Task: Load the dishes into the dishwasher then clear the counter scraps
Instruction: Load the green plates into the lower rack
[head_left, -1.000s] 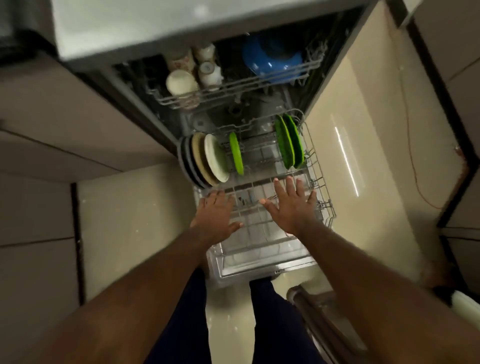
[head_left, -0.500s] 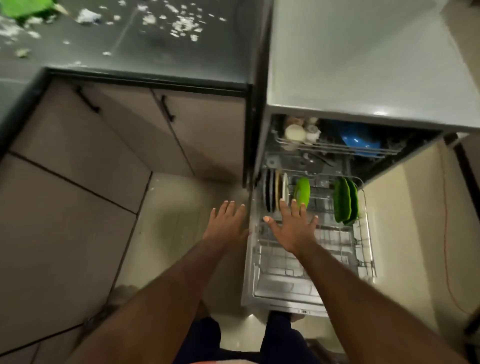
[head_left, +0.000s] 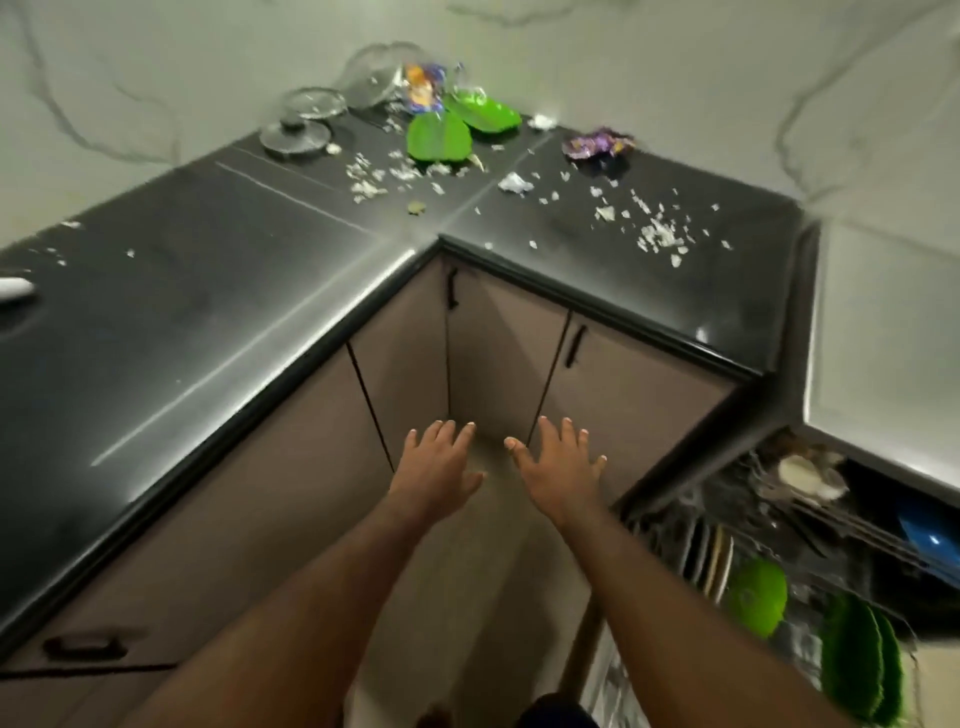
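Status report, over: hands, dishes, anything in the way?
Left hand, right hand open, empty. Green plates, glass lids on counter, not loaded. Scraps scattered beside them, no obstacle seen.

The left hand (head_left: 436, 467) and right hand (head_left: 558, 473) are off the dishwasher rack (head_left: 660, 530), which now lies at 4 o'clock. They hover with fingers spread before the cupboard doors (head_left: 498, 364). The surface (head_left: 208, 312), with its scraps (head_left: 660, 236) and green plates (head_left: 439, 137), now appears at 12 o'clock.
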